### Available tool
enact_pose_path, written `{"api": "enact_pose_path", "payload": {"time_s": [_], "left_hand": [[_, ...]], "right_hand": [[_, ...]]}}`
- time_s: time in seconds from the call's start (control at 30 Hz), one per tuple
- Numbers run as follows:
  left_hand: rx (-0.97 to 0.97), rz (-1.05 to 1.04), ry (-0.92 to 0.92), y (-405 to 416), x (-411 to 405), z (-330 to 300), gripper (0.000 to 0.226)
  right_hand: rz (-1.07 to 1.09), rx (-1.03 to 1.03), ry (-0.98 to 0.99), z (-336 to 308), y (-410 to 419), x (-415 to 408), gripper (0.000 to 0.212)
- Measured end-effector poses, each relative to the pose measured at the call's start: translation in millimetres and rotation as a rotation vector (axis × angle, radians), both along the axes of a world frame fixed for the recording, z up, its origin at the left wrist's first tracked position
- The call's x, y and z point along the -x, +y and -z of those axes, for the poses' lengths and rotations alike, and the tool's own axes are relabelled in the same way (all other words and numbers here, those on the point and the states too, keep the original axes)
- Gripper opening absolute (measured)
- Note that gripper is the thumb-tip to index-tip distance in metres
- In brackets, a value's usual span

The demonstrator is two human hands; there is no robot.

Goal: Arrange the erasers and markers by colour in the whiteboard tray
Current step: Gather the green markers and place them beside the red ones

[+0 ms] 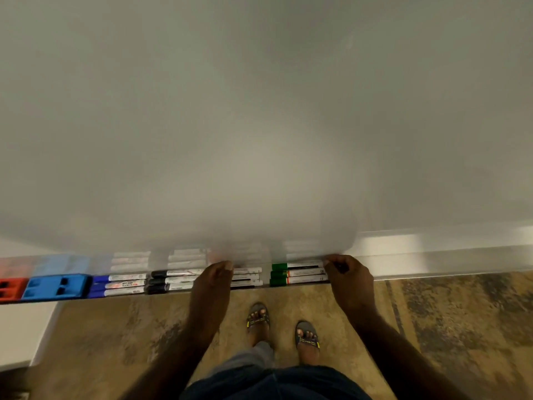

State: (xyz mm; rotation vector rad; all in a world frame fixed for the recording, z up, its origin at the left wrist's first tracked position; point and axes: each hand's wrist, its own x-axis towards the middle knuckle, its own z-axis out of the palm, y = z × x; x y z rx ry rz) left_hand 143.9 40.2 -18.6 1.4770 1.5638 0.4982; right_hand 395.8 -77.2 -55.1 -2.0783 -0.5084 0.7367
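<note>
Markers (298, 273) lengthwise along tray (432, 262)

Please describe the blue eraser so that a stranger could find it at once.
Follow the tray under the whiteboard toward its left end. The blue eraser lies between the red eraser and the blue markers; it is the only blue block.

Single head view, looking steeply down, close to whiteboard (259, 111) and tray (432, 262); floor (432, 327) below.
</note>
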Motion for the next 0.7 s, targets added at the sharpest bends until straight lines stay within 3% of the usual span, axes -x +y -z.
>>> {"api": "enact_pose_path", "payload": {"time_s": [0.2,0.43,0.7], "left_hand": [[-0.041,-0.069,0.108,9,40,6,0.034],[-0.034,-0.058,0.141,13,47,13,0.026],[-0.079,-0.025,0.183,9,42,16,0.024]], "right_hand": [[-0.132,-0.092,-0.227,-14,3,29,0.014],[-0.401,-0.058,0.034,-14,25,82,0.027],[-0.529,0.005,0.127,-4,40,105,0.045]]}}
